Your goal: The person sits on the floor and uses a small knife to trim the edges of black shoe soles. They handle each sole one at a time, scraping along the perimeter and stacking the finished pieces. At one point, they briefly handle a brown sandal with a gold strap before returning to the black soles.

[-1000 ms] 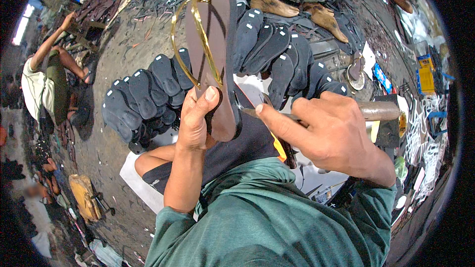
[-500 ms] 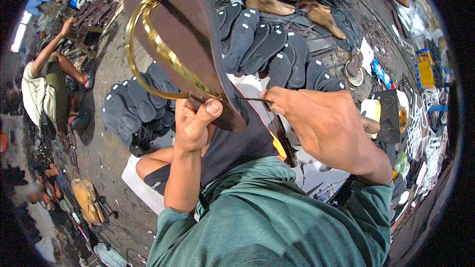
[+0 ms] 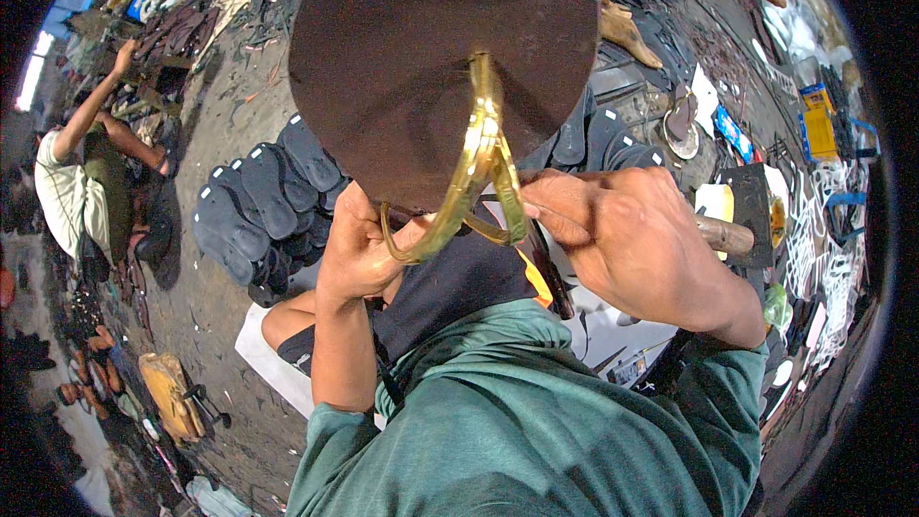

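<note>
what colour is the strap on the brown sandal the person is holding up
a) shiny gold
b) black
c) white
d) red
a: the strap curving off the brown sandal is shiny gold, with the left hand gripping the sandal's near end and the right hand pinching the strap's end.

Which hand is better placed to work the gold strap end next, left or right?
Probably right. The right hand pinches the gold strap with its fingertips, free to pull it. The left hand grips the brown sandal at its near end, steadying it.
</note>
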`<control>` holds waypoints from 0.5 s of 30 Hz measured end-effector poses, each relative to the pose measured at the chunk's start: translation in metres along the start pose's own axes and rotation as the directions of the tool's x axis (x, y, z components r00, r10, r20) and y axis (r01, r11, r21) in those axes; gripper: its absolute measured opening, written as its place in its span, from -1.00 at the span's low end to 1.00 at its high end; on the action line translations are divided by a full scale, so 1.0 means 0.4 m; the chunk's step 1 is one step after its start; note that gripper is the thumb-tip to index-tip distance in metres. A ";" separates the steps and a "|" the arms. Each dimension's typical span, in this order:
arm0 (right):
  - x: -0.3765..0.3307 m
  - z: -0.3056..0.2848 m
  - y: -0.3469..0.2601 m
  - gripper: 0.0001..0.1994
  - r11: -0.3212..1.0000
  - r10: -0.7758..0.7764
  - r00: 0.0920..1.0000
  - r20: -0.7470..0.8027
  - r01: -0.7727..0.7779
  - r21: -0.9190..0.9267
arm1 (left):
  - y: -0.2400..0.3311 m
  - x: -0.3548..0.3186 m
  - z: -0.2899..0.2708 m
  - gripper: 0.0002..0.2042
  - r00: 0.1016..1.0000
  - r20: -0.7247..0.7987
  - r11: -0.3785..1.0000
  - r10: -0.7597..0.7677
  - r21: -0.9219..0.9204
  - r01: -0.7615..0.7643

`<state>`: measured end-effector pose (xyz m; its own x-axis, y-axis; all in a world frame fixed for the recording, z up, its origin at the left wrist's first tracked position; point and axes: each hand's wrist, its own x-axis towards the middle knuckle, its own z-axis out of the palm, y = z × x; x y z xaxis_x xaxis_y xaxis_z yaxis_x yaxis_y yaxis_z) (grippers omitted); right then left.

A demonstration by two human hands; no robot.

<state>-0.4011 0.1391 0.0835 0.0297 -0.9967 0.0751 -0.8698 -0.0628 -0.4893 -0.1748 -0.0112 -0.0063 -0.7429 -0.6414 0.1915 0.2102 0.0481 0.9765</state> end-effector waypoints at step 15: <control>-0.010 0.020 -0.019 -0.53 0.965 -0.186 0.980 -0.075 0.168 -0.199 | -0.025 0.016 0.060 -0.46 0.949 -0.287 0.937 -0.134 -0.347 0.027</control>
<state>-0.3907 0.1430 0.0800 0.1541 -0.9609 0.2300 -0.9329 -0.2182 -0.2864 -0.1967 0.0026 -0.0127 -0.5505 -0.8345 0.0223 0.3974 -0.2386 0.8861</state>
